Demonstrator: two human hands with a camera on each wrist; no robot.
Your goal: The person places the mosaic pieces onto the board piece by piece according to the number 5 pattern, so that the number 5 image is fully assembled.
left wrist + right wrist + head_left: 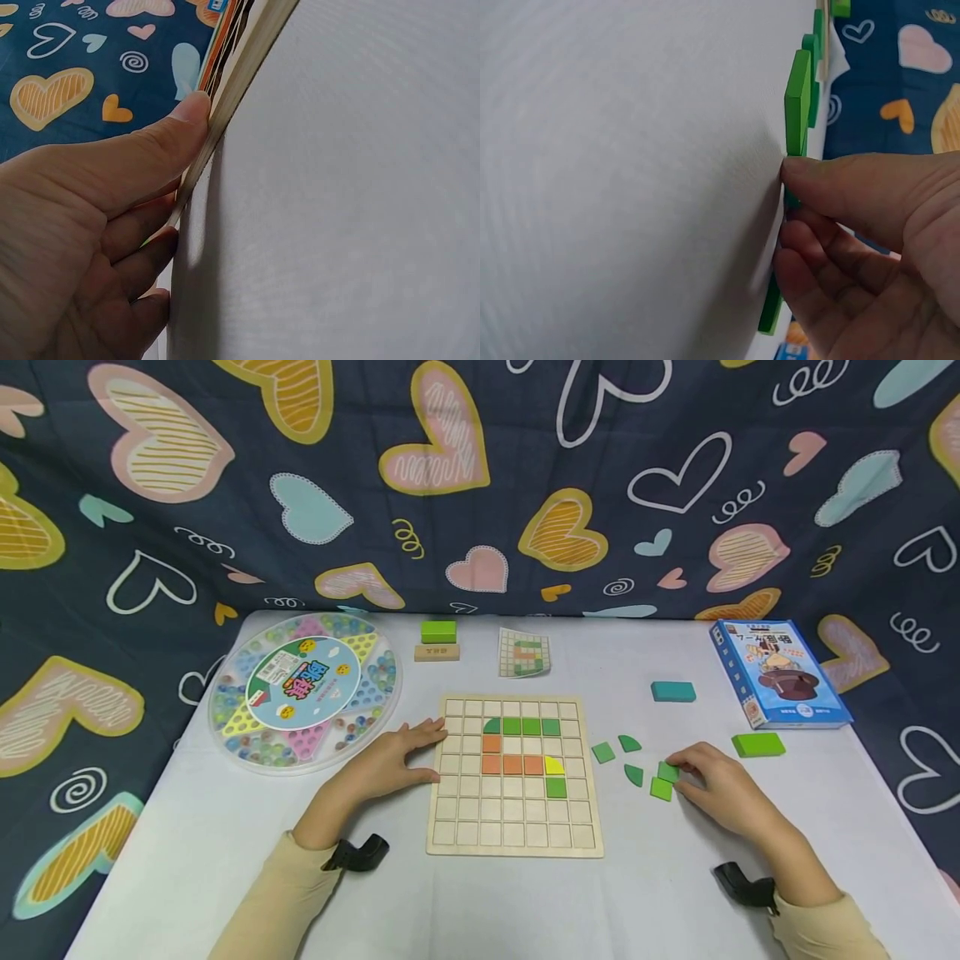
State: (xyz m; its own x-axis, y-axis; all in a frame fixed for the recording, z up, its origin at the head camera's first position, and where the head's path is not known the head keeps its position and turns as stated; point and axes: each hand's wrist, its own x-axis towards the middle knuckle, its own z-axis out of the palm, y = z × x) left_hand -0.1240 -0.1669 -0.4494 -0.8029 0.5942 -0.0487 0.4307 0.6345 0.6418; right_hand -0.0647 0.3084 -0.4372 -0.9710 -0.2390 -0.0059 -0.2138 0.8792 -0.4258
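Note:
My left hand rests at the left edge of a wooden grid board, thumb and fingers spread along that edge. In the left wrist view the thumb touches the board's side. Coloured tiles sit in the grid: orange squares, green squares and a yellow piece. Right of the board, my right hand pinches a green square tile by its side. A lighter green square lies right beside it. Two green quarter-round tiles and another green square lie nearer the board.
Behind the board is a printed pattern card. A round marble game box stands at left, with a green block and a wooden block farther back. At right are a blue box, a teal block and a green block.

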